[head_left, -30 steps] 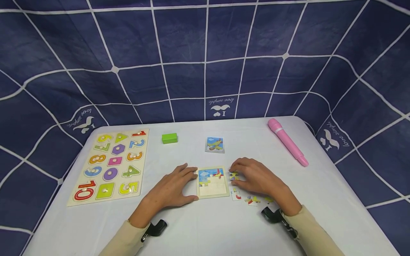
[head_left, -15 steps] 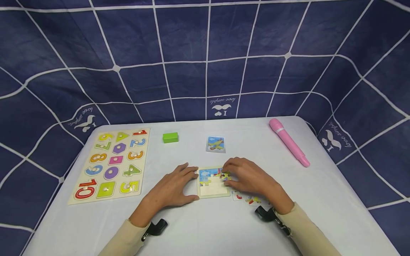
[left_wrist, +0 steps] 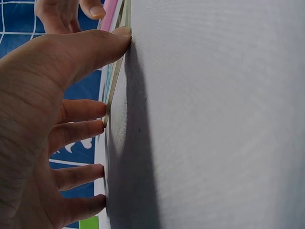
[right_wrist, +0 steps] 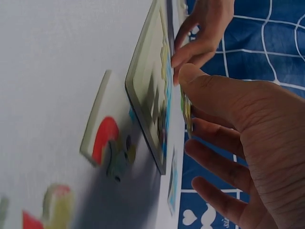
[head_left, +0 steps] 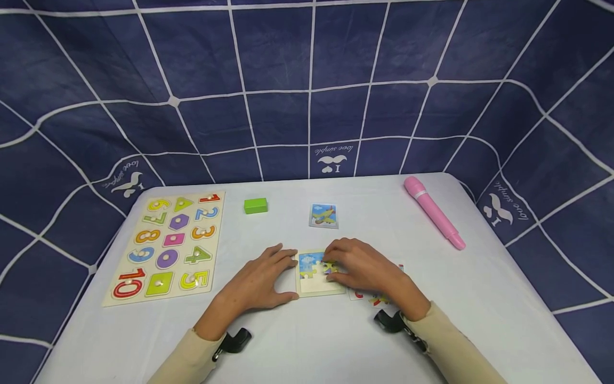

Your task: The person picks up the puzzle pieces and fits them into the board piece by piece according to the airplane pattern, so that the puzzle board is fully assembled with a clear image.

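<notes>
A square wooden jigsaw tray lies mid-table, with sky-blue pieces fitted along its upper left. My left hand rests at its left side; in the left wrist view the thumb and nearest fingertips touch the tray's edge. Over the upper right of the tray, my right hand pinches a yellow-and-blue puzzle piece. The right wrist view has that puzzle piece edge-on between thumb and fingers, raised off the tray. Loose puzzle pieces lie right of the tray, partly hidden under the right forearm.
Behind the tray lies a small airplane picture card. A green block stands back left. The number-and-shape puzzle board covers the left side, and a pink toy microphone lies at the right. Dark blue cloth hangs behind.
My right hand has carried the puzzle piece leftward from the tray's right side to above the tray. The left hand has stayed at the tray's left edge.
</notes>
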`<state>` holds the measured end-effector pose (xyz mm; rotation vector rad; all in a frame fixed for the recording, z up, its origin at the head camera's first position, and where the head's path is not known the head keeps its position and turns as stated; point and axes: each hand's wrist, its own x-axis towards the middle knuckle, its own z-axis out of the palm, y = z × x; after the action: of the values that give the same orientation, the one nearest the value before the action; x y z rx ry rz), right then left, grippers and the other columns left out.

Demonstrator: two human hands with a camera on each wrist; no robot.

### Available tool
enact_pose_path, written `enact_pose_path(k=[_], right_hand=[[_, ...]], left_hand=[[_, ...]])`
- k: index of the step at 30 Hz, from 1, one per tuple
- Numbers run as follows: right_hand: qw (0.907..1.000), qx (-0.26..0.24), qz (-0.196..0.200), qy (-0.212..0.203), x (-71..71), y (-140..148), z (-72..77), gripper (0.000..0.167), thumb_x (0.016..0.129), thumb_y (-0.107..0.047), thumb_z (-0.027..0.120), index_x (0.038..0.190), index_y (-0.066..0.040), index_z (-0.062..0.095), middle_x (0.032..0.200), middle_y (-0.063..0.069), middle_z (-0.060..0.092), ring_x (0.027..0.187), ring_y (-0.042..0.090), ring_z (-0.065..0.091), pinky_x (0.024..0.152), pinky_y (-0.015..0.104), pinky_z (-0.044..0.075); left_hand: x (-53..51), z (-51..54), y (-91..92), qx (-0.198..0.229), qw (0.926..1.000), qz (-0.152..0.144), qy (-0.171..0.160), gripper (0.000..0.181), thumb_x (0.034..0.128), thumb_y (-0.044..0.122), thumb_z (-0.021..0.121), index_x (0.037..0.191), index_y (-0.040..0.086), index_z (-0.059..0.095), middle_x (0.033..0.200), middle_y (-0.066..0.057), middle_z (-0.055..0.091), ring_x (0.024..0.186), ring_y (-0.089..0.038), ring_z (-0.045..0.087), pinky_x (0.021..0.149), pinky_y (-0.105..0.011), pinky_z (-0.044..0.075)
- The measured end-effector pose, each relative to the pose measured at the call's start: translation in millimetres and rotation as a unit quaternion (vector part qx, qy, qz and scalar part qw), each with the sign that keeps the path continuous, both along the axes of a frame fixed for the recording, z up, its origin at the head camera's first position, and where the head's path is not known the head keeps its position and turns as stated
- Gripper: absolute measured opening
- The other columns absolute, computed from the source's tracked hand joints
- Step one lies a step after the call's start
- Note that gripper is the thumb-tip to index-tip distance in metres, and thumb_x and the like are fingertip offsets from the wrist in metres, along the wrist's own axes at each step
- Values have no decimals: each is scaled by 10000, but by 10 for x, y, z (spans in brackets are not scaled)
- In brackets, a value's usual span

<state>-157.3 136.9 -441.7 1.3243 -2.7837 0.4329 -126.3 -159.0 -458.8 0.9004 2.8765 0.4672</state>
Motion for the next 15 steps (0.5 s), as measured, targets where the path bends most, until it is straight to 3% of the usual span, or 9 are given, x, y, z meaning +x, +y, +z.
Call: enact_pose_path(k=[15], right_hand=[[9997,-59,204,-90,-30,-150,-60,382,940,-368,860,1226,-122,798,1244,-14,724,1156,168,681,1038,385,554]], left_hand=[[2,2,-10,42,10000,-37,61,720,880,586,836,1442,169,669,1628,5,526,1564,-356,404,1115,-593,512]])
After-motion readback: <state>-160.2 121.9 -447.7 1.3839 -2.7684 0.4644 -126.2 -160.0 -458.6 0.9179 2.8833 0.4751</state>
